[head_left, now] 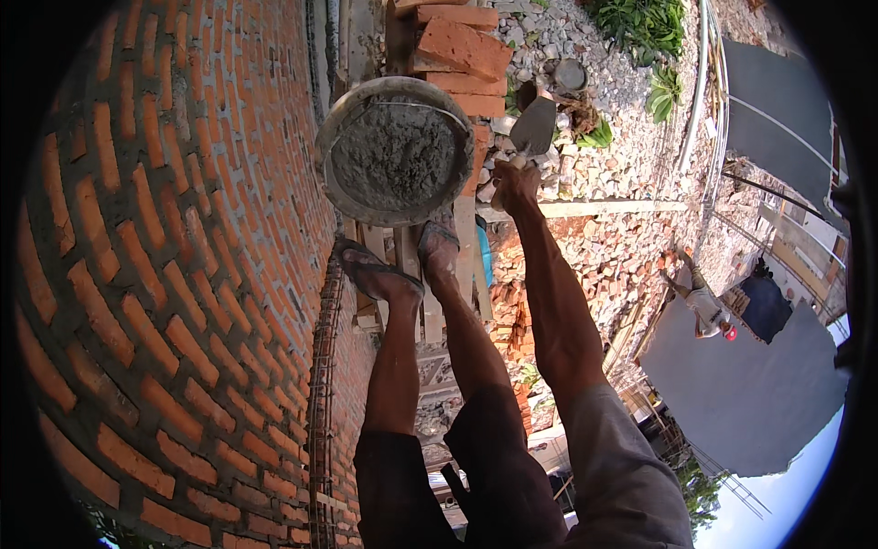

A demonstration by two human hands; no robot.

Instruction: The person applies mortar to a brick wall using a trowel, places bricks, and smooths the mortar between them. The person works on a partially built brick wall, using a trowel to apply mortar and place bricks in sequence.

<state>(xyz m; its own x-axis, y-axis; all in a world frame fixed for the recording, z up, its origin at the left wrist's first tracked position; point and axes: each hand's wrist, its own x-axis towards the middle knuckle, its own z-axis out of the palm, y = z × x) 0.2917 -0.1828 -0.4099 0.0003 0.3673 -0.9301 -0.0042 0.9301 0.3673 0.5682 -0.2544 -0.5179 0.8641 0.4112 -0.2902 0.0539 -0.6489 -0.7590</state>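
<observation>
My right hand (pixel 517 186), on a stretched-out arm, is closed around the handle of a trowel (pixel 535 126). The trowel's grey blade points away from me, over the rubble and to the right of the bricks. Left of it, a round basin (pixel 327 188) holds wet grey mortar (pixel 395 156) and stands just beyond my feet. No contact shows between trowel and basin. Stacked orange bricks (pixel 465 50) lie past the basin's far right side, the top one tilted. My left hand is outside the picture.
A brick wall (pixel 174 320) with grey joints rises along my left, beside a rebar cage (pixel 322 393). My sandalled feet are on narrow planks (pixel 407 252). Rubble (pixel 585 242) lies below to the right, where another person (pixel 706 306) wears a red helmet.
</observation>
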